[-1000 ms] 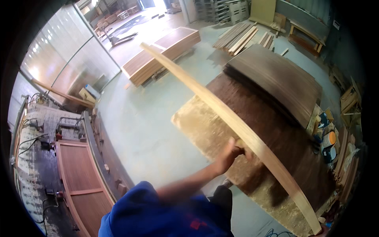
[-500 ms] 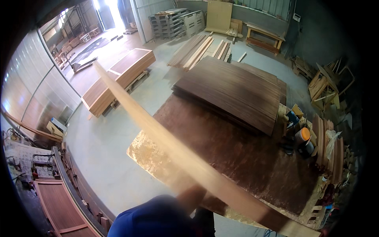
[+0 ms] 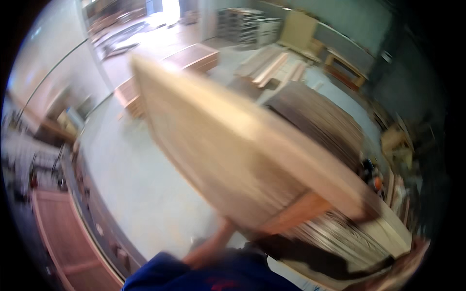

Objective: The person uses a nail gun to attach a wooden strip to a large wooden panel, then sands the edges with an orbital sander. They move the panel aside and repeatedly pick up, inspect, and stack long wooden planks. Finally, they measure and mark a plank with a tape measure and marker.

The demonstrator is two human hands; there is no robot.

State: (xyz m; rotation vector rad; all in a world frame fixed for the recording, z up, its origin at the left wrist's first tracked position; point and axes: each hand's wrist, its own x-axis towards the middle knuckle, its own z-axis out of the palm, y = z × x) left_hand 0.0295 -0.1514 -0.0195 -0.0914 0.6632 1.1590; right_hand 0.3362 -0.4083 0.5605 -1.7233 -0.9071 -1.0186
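A large framed wooden door panel fills the middle of the view, blurred and tilted up on its long edge. Its pale edge runs from the far left down to the near right, and one broad face with a reddish crosspiece shows. My left hand grips the panel's lower long edge, fingers partly hidden by the wood. At the near right corner my right hand is smeared by motion and closed on the panel's end. Behind it lies a stack of dark brown panels, partly covered.
Layered panels lie at the far left, and loose boards at the back. A framed panel rests at the lower left by a machine rail. An orange-lidded tub and wood scraps are on the right.
The door panel, seen nearly edge-on before, has tilted so that its broad face shows. My left hand now shows at its lower edge. The whole view has swung leftward.
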